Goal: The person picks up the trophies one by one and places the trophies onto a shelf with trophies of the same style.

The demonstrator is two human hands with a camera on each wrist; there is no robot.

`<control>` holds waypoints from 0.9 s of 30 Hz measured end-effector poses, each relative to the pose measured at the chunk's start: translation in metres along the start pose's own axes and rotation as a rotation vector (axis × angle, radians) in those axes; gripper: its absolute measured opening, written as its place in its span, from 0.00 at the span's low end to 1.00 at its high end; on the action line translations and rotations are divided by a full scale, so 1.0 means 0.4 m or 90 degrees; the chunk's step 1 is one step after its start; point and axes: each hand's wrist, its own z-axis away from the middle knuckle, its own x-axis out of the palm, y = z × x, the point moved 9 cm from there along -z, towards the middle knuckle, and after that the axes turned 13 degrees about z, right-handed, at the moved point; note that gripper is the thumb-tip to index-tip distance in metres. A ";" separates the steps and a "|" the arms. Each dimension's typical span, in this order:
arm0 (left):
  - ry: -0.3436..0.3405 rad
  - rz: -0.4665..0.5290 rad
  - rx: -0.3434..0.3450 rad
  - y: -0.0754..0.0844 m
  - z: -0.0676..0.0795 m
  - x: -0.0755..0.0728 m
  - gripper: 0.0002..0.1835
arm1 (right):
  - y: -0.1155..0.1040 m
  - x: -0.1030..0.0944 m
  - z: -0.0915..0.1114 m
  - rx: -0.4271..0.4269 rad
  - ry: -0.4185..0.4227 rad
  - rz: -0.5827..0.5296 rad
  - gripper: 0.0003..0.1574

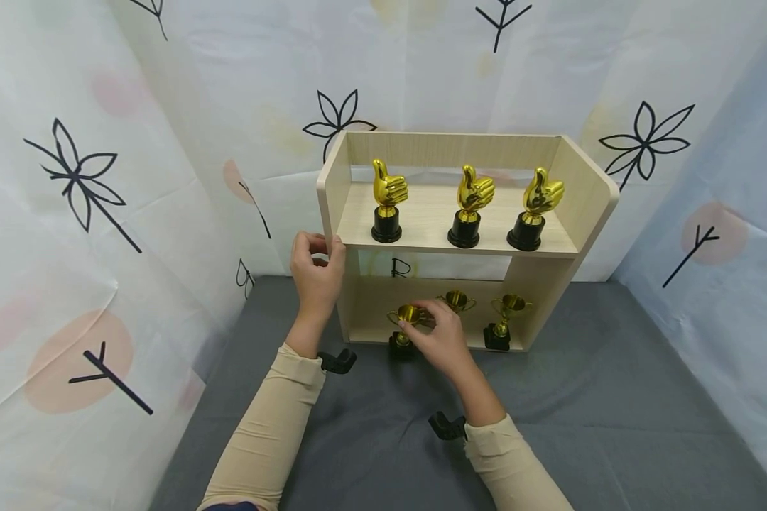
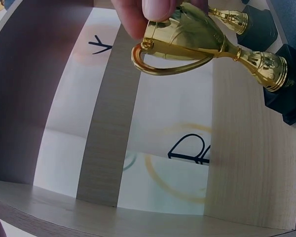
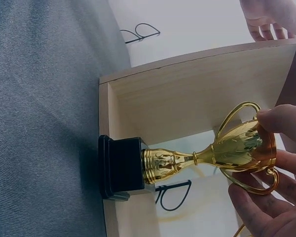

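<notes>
A two-tier wooden shelf (image 1: 460,264) stands on the grey cloth. My left hand (image 1: 317,280) holds its left side panel about mid-height, thumb at the front edge; in the right wrist view the left hand (image 3: 274,17) shows at the top corner. My right hand (image 1: 443,335) pinches the cup of a gold trophy (image 3: 237,148) with two handles and a black base. That trophy is upright at the front edge of the lower tier; whether its base touches the board I cannot tell. Two similar trophy cups, one (image 1: 456,301) partly hidden behind my right hand and another (image 1: 500,326), stand to the right.
Three gold thumbs-up trophies, left (image 1: 388,202), middle (image 1: 468,206) and right (image 1: 534,209), stand on the upper tier. Grey cloth (image 1: 383,426) covers the table in front. A white patterned curtain (image 1: 230,92) hangs behind and at both sides.
</notes>
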 end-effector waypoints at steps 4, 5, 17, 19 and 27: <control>0.000 -0.003 0.003 -0.001 -0.001 -0.001 0.11 | -0.001 0.004 -0.008 0.001 0.002 0.003 0.26; 0.000 -0.004 0.002 -0.001 -0.001 -0.001 0.11 | -0.001 0.005 -0.010 0.001 0.003 0.004 0.26; 0.006 -0.004 0.007 0.004 0.000 -0.002 0.10 | 0.010 0.017 -0.029 0.011 0.003 0.012 0.26; 0.006 -0.006 0.007 0.007 0.000 -0.002 0.10 | 0.010 0.017 -0.031 0.012 0.005 0.016 0.26; 0.004 -0.016 0.004 -0.043 -0.004 -0.006 0.10 | 0.007 0.023 -0.038 0.014 -0.003 0.009 0.26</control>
